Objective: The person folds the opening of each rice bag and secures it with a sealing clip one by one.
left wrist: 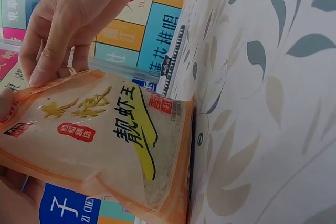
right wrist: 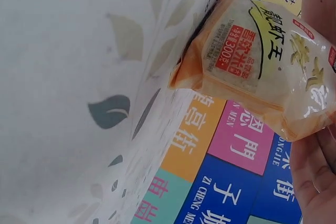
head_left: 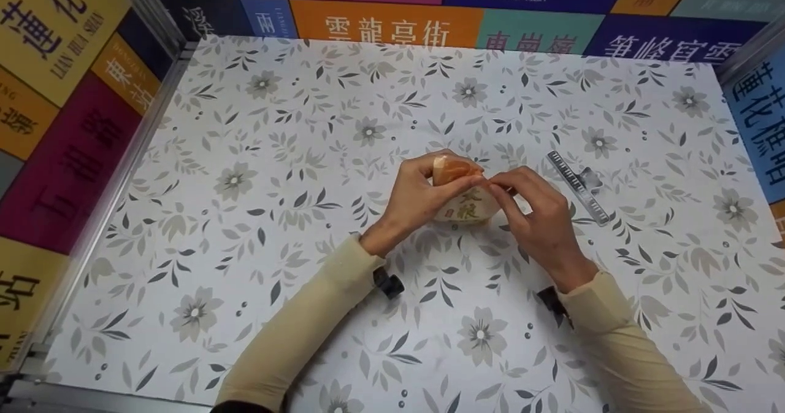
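Observation:
An upright packet of rice (head_left: 469,207), clear with orange edges and printed lettering, stands on the table between both hands. My left hand (head_left: 417,192) grips its top from the left, with orange film showing between thumb and fingers. At the right end of that top edge, my right hand (head_left: 536,213) pinches the film between thumb and fingertips. White grains show through the packet (left wrist: 163,156) in the left wrist view. In the right wrist view, the packet (right wrist: 262,61) bears a red label marked 300; part of each hand is cut off there.
Right of the right hand lies a dark ridged strip (head_left: 578,187) with a small grey tab. A floral cloth (head_left: 294,216) covers the table. Panels with coloured lettering (head_left: 386,23) stand along the back and sides.

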A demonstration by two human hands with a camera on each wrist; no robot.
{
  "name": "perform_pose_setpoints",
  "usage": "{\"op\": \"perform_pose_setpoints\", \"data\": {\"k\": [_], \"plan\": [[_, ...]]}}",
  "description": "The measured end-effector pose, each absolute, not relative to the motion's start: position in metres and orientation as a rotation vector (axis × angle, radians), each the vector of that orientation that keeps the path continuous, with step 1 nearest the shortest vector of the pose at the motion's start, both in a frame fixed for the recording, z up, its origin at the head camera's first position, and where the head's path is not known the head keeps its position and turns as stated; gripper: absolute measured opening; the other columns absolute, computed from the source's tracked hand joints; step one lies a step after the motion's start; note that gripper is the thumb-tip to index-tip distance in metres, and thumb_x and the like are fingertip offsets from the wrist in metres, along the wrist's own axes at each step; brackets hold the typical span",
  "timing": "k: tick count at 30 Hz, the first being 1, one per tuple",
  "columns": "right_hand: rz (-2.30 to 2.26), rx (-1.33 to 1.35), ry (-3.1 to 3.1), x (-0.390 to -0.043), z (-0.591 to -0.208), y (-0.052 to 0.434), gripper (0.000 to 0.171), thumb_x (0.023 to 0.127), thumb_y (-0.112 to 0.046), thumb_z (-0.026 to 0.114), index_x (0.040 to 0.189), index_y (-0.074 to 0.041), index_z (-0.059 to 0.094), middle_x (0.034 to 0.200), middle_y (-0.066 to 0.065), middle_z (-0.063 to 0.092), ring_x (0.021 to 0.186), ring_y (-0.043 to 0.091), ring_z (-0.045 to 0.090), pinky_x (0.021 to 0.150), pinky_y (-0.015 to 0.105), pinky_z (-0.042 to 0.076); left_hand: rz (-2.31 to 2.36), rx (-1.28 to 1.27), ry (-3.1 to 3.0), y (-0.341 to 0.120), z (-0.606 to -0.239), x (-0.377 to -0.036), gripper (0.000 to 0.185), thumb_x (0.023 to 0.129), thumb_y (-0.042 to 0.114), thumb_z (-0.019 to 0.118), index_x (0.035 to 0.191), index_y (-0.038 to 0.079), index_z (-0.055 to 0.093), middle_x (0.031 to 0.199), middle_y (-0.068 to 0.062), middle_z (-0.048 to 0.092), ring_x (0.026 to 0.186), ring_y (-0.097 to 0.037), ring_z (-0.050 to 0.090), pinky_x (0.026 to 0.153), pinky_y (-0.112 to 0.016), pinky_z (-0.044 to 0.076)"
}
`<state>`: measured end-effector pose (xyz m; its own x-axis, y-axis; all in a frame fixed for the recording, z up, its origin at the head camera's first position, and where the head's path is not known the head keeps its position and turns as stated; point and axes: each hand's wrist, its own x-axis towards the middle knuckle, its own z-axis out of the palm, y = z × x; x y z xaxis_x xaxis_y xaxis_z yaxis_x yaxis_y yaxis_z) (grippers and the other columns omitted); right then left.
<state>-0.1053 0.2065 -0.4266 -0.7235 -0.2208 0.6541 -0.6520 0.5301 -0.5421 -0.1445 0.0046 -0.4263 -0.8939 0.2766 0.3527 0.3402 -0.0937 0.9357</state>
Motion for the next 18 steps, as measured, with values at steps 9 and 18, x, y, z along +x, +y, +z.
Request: {"op": "perform_pose_setpoints", "data": {"k": [9, 18], "plan": [[1.072, 0.667, -2.257, -0.1053, -0.4253, 0.2039, 0.003, 0.095, 0.000, 0.073, 0.097, -0.002, 0.075, 0.089, 0.009, 0.073, 0.081, 0.019, 0.068, 0.081, 0.012, 0.050, -2.184, -0.712, -2.117, 0.0037, -0.4248, -0.1449, 0.020, 0.090, 0.010, 0.082, 0.106, -0.001, 0.079, 0.103, -0.017, 0.080, 0.087, -0.007, 0.072, 0.078, -0.024, 0.057], [0.987, 0.708, -2.279, -0.1056, -0.4282, 0.2107, 0.004, 0.093, 0.000, 0.075, 0.096, -0.001, 0.074, 0.089, 0.009, 0.073, 0.081, 0.020, 0.070, 0.081, 0.016, 0.052, -2.191, -0.754, -2.083, 0.0034, -0.4237, -0.1446, 0.015, 0.091, 0.005, 0.080, 0.103, -0.003, 0.080, 0.100, -0.020, 0.080, 0.086, -0.008, 0.073, 0.080, -0.027, 0.060]]}}
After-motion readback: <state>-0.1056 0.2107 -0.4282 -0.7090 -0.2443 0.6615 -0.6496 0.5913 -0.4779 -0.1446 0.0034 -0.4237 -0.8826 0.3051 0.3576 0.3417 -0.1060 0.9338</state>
